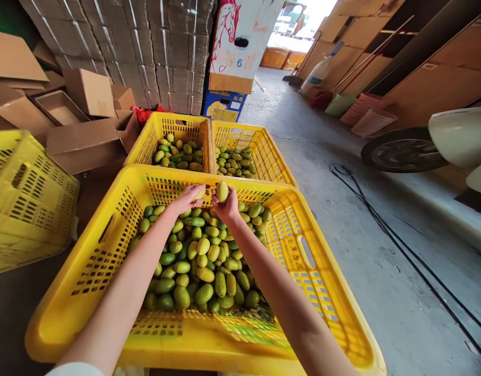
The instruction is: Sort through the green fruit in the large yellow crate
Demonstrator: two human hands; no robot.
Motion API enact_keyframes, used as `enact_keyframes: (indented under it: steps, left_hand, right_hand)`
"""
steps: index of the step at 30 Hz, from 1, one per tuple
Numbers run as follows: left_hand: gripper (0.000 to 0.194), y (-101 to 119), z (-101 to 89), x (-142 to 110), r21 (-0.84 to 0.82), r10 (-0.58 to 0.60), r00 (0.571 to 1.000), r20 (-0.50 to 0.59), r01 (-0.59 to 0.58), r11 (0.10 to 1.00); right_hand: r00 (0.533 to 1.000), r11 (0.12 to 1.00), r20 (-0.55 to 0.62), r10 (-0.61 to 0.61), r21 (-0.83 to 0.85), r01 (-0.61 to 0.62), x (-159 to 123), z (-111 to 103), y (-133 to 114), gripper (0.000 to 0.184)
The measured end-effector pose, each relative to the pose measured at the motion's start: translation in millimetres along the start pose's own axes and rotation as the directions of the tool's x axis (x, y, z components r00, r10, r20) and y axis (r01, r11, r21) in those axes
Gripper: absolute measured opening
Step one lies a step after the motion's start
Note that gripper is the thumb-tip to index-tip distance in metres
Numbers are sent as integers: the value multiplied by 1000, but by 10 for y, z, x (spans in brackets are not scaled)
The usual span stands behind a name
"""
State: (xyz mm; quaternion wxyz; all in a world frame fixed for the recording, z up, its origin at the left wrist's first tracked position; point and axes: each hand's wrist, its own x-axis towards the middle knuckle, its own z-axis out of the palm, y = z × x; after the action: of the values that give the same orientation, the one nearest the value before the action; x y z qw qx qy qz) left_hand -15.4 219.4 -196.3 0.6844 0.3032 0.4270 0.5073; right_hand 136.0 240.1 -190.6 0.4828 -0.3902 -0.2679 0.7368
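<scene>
Both my hands are over the far side of a large yellow plastic crate (pixel 209 351) that holds many oval green and yellow-green fruits (pixel 204 274). My right hand (pixel 226 208) is closed around one pale yellow-green oval fruit (pixel 222 192), which stands upright in its fingers. Just to the left, my left hand (pixel 188 199) has its fingers around another yellowish fruit (pixel 200 195), mostly covered by the hand. The two hands are close together, near the crate's far rim.
Two smaller yellow crates, left (pixel 141 149) and right (pixel 269 151), hold more fruit beyond the big one. Another yellow crate (pixel 37 198) stands at left by cardboard boxes (pixel 84 138). Stacked flat cardboard (pixel 146 47) rises behind. Black cables (pixel 393 235) and a wheel (pixel 405 150) are at right.
</scene>
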Motion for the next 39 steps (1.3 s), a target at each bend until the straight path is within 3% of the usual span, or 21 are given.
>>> enact_keyframes:
  steps: [4,8,13,17,22,26,33,39]
  left_hand:
    - [33,44,-14,-110,-237,-25,992,-124,-5,972]
    - [43,49,-56,-237,-327,13,969,-246,-96,940]
    - [33,231,-13,-323,-383,70,973,-222,-153,911]
    - [16,332,33,-384,-392,49,991,-121,-93,915]
    - [16,384,17,-440,-395,-24,995,-96,-16,918]
    - [5,473,-31,-520,-323,-30,994,-103,-5,946]
    - [25,293,-49,-692,-254,188,974,-123,-214,943]
    - [25,335,-74,-731,-311,134,977,-166,-181,933]
  right_hand:
    - [988,972,-15,152,182,-147,-190,-63,-18,17]
    - [988,949,24,152,276,-152,-350,-122,-85,10]
    - [971,906,163,175,360,-223,-398,-114,-255,11]
    - [958,901,223,180,354,-251,-402,-169,-222,11]
    - [974,927,171,146,320,-195,-444,-198,-112,4]
    - [975,913,170,142,357,-196,-465,-180,-164,13]
    - [977,900,173,127,394,-187,-457,-294,-133,18]
    - [957,884,194,214,379,-274,-437,-368,-129,18]
